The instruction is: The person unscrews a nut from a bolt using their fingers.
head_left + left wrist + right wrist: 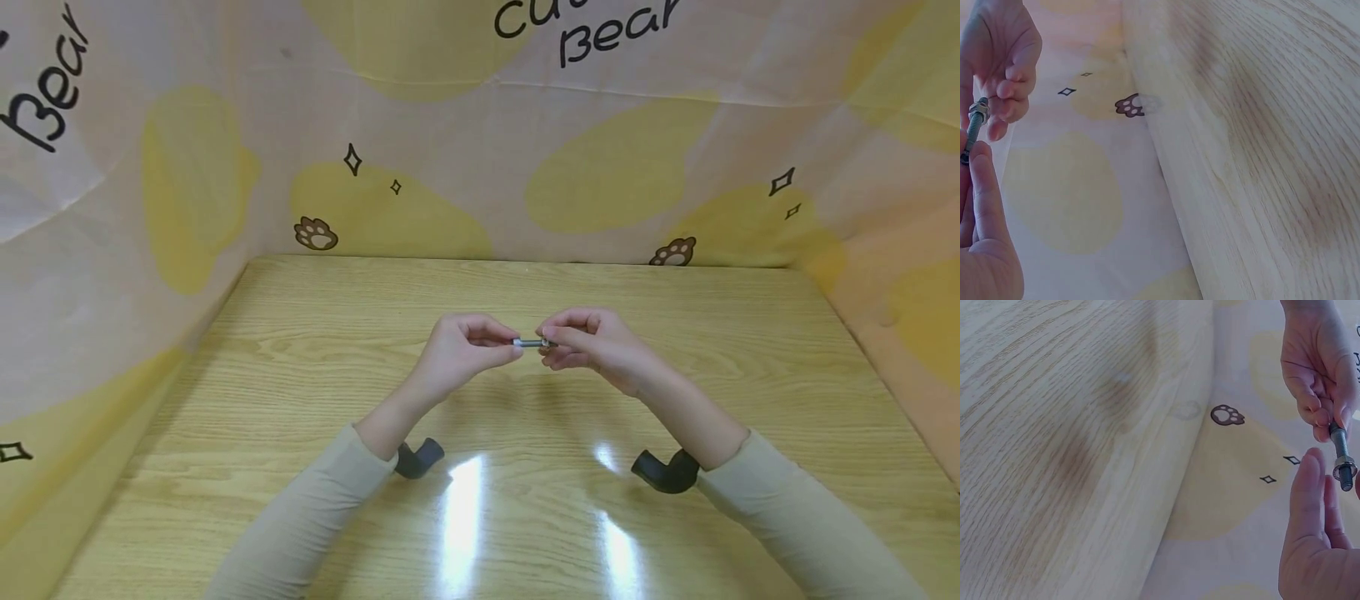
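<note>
A metal bolt point(531, 342) is held level above the table, with a nut point(1344, 466) on its threaded end. My left hand point(461, 350) pinches the bolt's head end between thumb and fingers. From the other side, my right hand point(596, 343) has its thumb and curled fingers about the nut, the thumb touching it in the head view. The bolt's tip pokes out past the nut in the right wrist view. A flat ring beside the nut looks like a washer, though it is too small to be sure.
Both forearms reach over a wood-grain table point(315, 350). Patterned cloth point(465, 167) rises at its back and sides. A black curved piece point(422, 458) shows beside the left wrist, and a second black piece point(666, 472) beside the right.
</note>
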### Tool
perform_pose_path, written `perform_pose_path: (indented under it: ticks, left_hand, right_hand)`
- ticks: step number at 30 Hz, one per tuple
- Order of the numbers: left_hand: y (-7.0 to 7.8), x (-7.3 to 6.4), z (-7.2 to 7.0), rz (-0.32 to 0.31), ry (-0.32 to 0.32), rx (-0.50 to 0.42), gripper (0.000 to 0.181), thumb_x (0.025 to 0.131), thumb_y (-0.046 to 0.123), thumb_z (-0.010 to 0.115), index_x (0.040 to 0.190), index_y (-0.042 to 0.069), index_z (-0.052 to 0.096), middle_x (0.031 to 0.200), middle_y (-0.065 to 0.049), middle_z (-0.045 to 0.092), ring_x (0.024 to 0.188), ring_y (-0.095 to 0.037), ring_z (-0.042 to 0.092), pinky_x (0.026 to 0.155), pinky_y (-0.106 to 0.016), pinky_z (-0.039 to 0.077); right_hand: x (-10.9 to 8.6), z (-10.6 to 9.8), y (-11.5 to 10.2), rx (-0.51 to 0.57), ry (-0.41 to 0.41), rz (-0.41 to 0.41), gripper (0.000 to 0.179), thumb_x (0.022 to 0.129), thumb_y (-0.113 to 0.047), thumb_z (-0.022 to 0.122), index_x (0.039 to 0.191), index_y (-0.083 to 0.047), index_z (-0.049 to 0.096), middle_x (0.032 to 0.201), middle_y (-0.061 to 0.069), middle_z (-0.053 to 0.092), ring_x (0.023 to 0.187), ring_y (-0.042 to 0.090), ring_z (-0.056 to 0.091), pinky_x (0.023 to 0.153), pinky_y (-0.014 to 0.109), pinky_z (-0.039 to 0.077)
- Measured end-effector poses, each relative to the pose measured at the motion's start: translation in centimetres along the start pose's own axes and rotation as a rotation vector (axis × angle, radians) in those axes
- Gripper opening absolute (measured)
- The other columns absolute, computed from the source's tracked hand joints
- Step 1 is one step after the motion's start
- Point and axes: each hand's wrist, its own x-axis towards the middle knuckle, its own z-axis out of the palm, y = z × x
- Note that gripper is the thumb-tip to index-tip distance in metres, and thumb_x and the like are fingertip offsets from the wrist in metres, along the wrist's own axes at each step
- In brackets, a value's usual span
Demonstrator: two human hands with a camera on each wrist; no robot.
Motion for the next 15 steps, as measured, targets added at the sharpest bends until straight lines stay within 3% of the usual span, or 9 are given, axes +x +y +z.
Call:
perform_pose_path:
  ticks: [5, 10, 15]
  left_hand:
    - [0.07, -0.03, -0.01, 0.012, -0.002, -0.002, 0.018, 0.08, 0.013, 0.074, 0.093, 0.002, 0.07, 0.089, -0.007, 0.069, 0.08, -0.021, 0.067, 0.075, -0.034, 0.054]
    - [-0.01, -0.05, -0.04, 0.019, -0.004, -0.005, 0.018, 0.08, 0.012, 0.074, 0.093, 0.002, 0.07, 0.09, -0.008, 0.069, 0.081, -0.021, 0.067, 0.076, -0.034, 0.054]
    - [-0.05, 0.0, -0.03, 0.015, 0.001, -0.003, 0.017, 0.079, 0.013, 0.075, 0.093, 0.002, 0.07, 0.089, -0.008, 0.069, 0.08, -0.021, 0.067, 0.075, -0.034, 0.054]
  right_hand:
    - [0.04, -0.01, 0.15, -0.018, -0.004, -0.009, 0.009, 0.086, 0.0, 0.062, 0.094, -0.003, 0.064, 0.082, 0.003, 0.066, 0.074, 0.014, 0.065, 0.076, 0.03, 0.054]
    - [0.08, -0.07, 0.21, -0.048, 0.005, -0.039, 0.018, 0.08, 0.005, 0.066, 0.093, -0.008, 0.064, 0.085, 0.002, 0.064, 0.077, 0.011, 0.063, 0.079, 0.028, 0.052]
    - [0.01, -0.09, 0.05, -0.029, -0.003, -0.026, 0.013, 0.088, -0.002, 0.059, 0.101, 0.002, 0.06, 0.088, 0.005, 0.063, 0.079, 0.014, 0.065, 0.079, 0.029, 0.053]
